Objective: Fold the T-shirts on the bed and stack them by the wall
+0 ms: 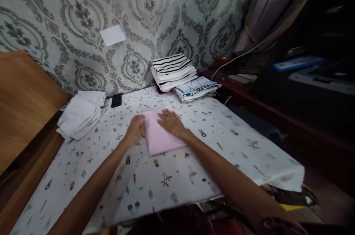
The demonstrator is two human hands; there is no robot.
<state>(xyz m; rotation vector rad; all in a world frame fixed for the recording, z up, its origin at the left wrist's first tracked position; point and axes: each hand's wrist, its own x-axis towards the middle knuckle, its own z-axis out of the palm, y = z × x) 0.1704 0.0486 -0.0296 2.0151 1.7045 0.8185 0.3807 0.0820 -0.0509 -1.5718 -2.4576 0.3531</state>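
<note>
A folded pink cloth (159,142) lies flat on a table spread with a white printed cover (105,161). At the cloth's left edge, the fingers of my left hand (135,128) are curled round the far left corner, pinching it. My right hand (172,122) rests palm down on the cloth's upper right part, fingers spread out. The far right corner is partly hidden beneath that hand.
Folded striped and white fabrics (173,70) are stacked by the wall, beside more folded printed pieces (196,89). White cloths (83,111) lie in a pile at the left, near a dark phone (116,100). A wooden board (24,98) borders the left side.
</note>
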